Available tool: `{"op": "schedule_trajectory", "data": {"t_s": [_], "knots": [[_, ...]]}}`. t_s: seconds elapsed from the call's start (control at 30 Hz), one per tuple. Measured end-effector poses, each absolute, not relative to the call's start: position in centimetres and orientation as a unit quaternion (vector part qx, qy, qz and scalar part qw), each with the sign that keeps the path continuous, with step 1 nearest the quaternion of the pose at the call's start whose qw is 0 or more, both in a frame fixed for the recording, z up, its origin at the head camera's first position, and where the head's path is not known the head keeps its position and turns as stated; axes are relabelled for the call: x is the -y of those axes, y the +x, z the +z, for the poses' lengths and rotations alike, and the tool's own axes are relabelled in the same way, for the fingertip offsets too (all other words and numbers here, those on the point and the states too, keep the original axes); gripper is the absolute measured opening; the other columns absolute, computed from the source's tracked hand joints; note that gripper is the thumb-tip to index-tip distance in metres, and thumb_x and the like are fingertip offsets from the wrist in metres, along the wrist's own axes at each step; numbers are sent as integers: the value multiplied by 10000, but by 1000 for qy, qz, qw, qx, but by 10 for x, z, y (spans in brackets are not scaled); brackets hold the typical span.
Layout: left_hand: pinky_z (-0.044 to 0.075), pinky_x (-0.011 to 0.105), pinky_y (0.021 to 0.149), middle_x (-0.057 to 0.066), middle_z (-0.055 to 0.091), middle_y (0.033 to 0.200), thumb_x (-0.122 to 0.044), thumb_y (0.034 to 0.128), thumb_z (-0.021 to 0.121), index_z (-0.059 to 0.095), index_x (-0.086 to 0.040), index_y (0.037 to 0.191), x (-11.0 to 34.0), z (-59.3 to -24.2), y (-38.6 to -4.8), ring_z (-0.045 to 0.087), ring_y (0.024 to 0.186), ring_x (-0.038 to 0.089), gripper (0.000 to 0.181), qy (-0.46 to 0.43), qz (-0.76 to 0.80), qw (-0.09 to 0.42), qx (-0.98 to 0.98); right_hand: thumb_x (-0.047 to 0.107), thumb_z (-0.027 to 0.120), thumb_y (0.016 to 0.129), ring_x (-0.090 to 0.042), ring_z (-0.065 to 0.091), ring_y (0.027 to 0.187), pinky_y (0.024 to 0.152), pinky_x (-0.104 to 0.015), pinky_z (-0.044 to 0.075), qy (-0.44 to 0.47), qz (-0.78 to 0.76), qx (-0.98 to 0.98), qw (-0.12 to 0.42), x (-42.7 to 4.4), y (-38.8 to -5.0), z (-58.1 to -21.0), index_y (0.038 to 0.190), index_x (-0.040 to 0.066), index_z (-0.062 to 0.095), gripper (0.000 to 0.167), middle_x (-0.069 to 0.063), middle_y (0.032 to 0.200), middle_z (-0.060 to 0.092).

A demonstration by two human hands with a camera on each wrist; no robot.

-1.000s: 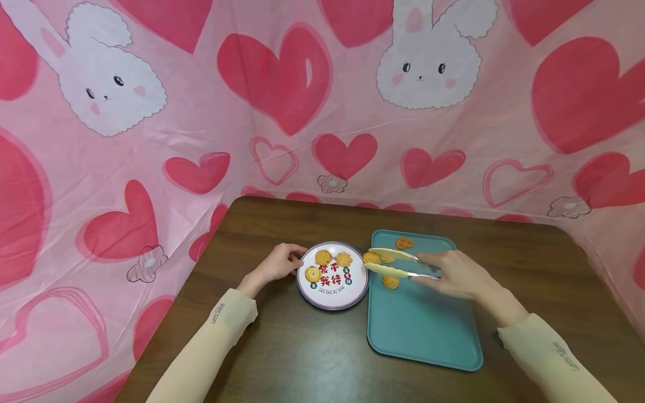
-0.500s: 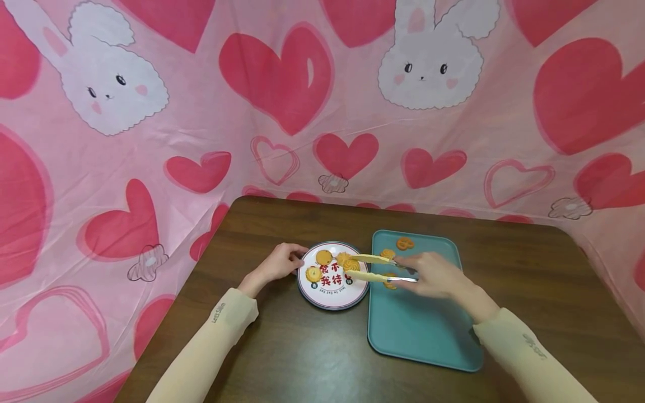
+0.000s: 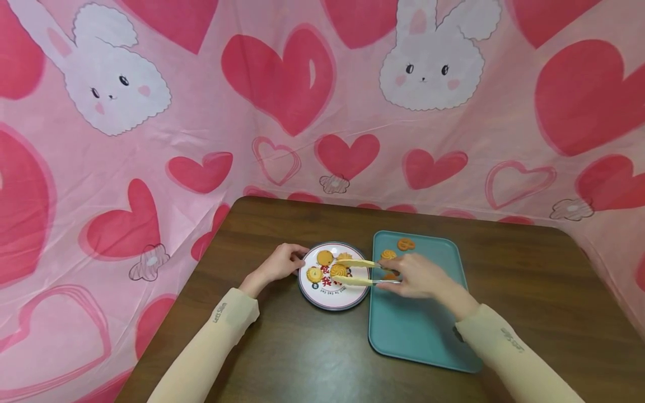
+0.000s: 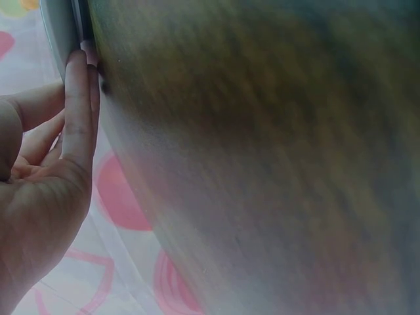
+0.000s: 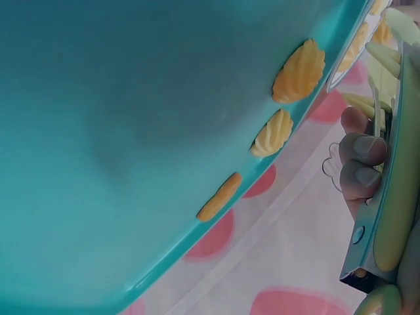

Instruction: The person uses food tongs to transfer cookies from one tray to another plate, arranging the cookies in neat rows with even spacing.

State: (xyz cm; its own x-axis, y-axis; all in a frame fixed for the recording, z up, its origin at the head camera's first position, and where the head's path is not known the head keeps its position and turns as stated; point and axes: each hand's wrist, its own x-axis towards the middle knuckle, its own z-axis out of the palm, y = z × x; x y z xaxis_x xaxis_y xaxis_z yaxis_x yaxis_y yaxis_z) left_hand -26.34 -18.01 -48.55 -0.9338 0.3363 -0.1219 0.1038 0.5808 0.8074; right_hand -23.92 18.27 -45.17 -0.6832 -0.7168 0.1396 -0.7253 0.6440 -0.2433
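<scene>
A pink cloth (image 3: pixel 297 78) printed with hearts and rabbits hangs behind a dark wooden table (image 3: pixel 307 352). On it lies a blue-green tray (image 3: pixel 420 330), with a white, lettered plate (image 3: pixel 335 301) just beside its left edge; whether their rims touch I cannot tell. The left hand (image 3: pixel 278 263) pinches the plate's left rim between thumb and fingers. The right hand (image 3: pixel 415 275), reaching across the tray's upper part, grips yellow-tipped tongs (image 3: pixel 355 263), which cross the tray's rim and block some of the plate's lettering. Between their tips, over the plate's middle, sits a swirled cookie (image 3: pixel 339 271). Three other cookies lie on the plate, one partly hidden behind the tongs. Three more line the tray: two ridged ones, the nearer mostly covered, and a pretzel-shaped one (image 3: pixel 406 244) beyond.
</scene>
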Motion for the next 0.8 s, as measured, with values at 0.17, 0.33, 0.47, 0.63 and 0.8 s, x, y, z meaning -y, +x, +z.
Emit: {"op": "schedule_trajectory", "data": {"t_s": [0.17, 0.33, 0.47, 0.63, 0.8], "knots": [[589, 303, 649, 121, 669, 1054, 7, 925, 671, 641, 10, 1285, 180, -485, -264, 627, 787, 188, 361, 126, 445, 133, -877, 471, 757, 854, -1, 361, 501, 467, -200, 349, 407, 141, 903, 11, -180, -241, -455, 1204, 56, 718, 544, 121, 667, 551], [590, 303, 652, 127, 668, 1061, 10, 925, 670, 640, 8, 1287, 180, -484, -263, 629, 787, 187, 363, 124, 447, 136, -875, 493, 740, 863, -1, 378, 512, 478, -204, 360, 412, 144, 900, 9, -178, -242, -458, 1200, 56, 717, 553, 68, 745, 638], [592, 304, 660, 123, 667, 1062, 3, 927, 671, 641, 2, 1288, 180, -485, -263, 632, 796, 188, 363, 122, 448, 138, -875, 527, 720, 868, -7, 377, 514, 481, -211, 361, 408, 139, 902, 4, -176, -242, -460, 1207, 59, 716, 578, 79, 749, 635], [591, 304, 660, 105, 670, 1022, -1, 931, 667, 641, 2, 1290, 180, -485, -264, 630, 792, 193, 360, 123, 446, 138, -876, 549, 702, 873, -12, 364, 508, 473, -217, 346, 400, 136, 906, -14, -175, -241, -459, 1233, 57, 705, 610, 106, 718, 608], [590, 302, 658, 95, 670, 990, -1, 931, 667, 639, 5, 1291, 180, -486, -265, 625, 782, 197, 360, 126, 446, 137, -876, 552, 698, 875, -15, 330, 485, 447, -223, 305, 395, 136, 908, -19, -175, -241, -460, 1241, 54, 700, 618, 149, 633, 494]]}}
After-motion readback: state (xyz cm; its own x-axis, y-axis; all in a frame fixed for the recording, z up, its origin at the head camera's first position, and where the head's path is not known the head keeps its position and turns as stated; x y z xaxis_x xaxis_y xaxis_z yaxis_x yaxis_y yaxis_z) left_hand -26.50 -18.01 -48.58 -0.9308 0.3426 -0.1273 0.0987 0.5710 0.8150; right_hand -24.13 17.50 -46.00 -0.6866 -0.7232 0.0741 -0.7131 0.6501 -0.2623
